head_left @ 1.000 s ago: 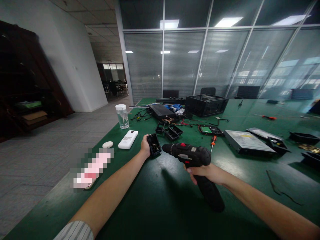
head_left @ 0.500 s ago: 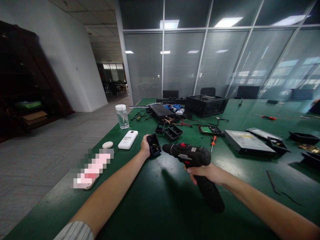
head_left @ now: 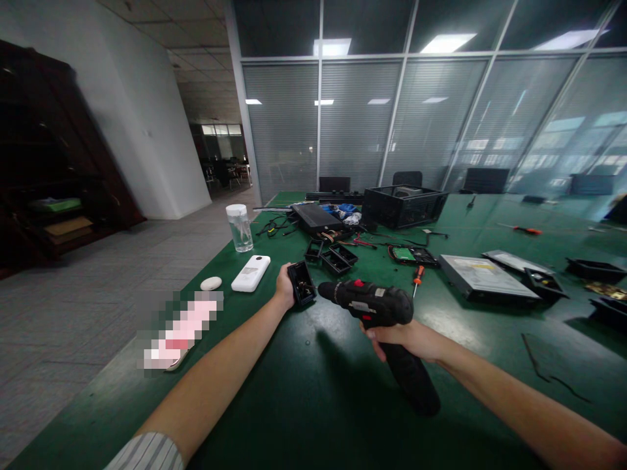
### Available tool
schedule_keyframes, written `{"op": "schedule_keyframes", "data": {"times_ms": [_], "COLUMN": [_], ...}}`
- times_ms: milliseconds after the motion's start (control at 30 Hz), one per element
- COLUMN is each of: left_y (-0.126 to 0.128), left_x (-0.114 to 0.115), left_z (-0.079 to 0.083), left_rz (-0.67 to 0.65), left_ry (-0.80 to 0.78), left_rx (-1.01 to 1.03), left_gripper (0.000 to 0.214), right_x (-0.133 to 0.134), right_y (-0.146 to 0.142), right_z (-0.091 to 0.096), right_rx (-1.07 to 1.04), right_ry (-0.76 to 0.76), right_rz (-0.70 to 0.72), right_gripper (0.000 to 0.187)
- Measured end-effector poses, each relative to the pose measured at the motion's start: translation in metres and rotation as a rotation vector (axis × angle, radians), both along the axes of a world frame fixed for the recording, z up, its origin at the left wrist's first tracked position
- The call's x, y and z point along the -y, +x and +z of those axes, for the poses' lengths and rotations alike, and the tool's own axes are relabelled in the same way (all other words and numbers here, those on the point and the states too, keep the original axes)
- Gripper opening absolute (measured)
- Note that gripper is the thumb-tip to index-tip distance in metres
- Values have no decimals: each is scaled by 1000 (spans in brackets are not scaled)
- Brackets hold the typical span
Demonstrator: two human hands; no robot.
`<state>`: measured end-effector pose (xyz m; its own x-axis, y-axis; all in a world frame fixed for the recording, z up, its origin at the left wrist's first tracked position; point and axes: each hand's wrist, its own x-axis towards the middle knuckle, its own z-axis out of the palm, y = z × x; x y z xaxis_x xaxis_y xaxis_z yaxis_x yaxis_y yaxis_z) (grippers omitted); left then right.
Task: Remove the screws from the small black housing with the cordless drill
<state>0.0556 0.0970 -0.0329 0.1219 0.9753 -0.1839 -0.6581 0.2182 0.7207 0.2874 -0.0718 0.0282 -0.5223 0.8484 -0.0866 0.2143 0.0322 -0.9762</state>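
My left hand (head_left: 285,288) grips a small black plastic bin (head_left: 302,284) by its left side, tilted so its inside faces me. Small metallic bits, too small to name surely, lie in it. My right hand (head_left: 399,339) is wrapped round the handle of a black cordless drill (head_left: 375,301) with red buttons. The drill's chuck points left, close to the bin's right side; whether they touch I cannot tell. Just behind the held bin stand several similar black bins (head_left: 337,260). An orange-handled screwdriver (head_left: 418,275) lies behind the drill.
On the green table (head_left: 294,405) sit a white device (head_left: 251,273), a water bottle (head_left: 240,228) and a blurred-out pink item (head_left: 183,329) at left. A black computer case (head_left: 404,205) and cables stand at the back. A metal disc drive (head_left: 484,277) lies at right.
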Motion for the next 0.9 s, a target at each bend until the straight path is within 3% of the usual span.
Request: {"op": "schedule_keyframes", "data": {"times_ms": [900], "left_y": [1], "left_x": [2], "left_z": [2], "left_rz": [-11], "left_ry": [21], "left_rx": [-7], "left_gripper": [34], "right_x": [0], "right_y": [1], "right_z": [-1], "right_rx": [4], "right_ry": [-11], "right_rz": [6], "right_gripper": [28]}}
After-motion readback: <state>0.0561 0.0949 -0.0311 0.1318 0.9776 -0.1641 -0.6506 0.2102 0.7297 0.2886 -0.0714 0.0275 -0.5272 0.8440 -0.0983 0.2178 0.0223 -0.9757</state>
